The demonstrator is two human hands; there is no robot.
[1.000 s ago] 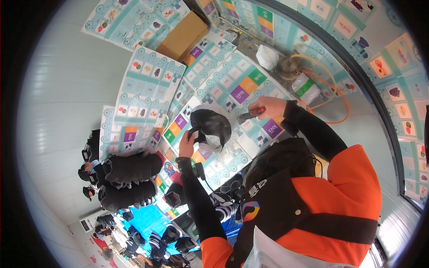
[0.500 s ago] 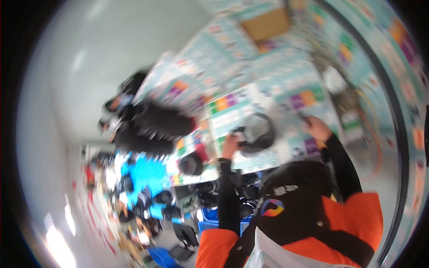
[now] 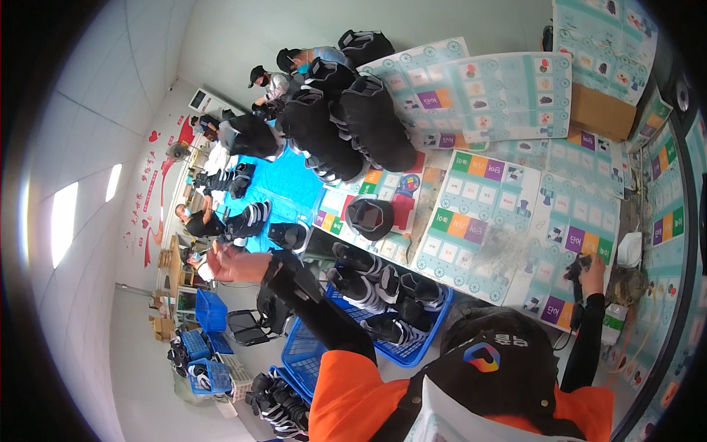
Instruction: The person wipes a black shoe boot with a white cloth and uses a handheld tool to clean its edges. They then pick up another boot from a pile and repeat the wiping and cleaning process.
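My left hand (image 3: 237, 265) is stretched far out to the left past the table's edge, fingers spread and nothing in them. A black-and-white cap (image 3: 287, 236) lies on the blue sheet near it. My right hand (image 3: 592, 275) is closed around a small black hand tool (image 3: 577, 269) over the right end of the table. The tool's kind is too small to make out. On the left part of the table (image 3: 508, 254), which is covered with printed sheets, a single black cap (image 3: 370, 218) rests with its opening up.
Tall stacks of black caps (image 3: 375, 125) stand at the table's far left. A blue basket (image 3: 409, 353) of caps sits below the near edge. A cardboard piece (image 3: 600, 113) is at the back, and a dark curved bar (image 3: 681, 221) runs along the right. Several people work beyond.
The cap that my left hand held on the table is no longer there. That hand has swung left and opened. My right hand has moved right with the tool, and the view has turned left.
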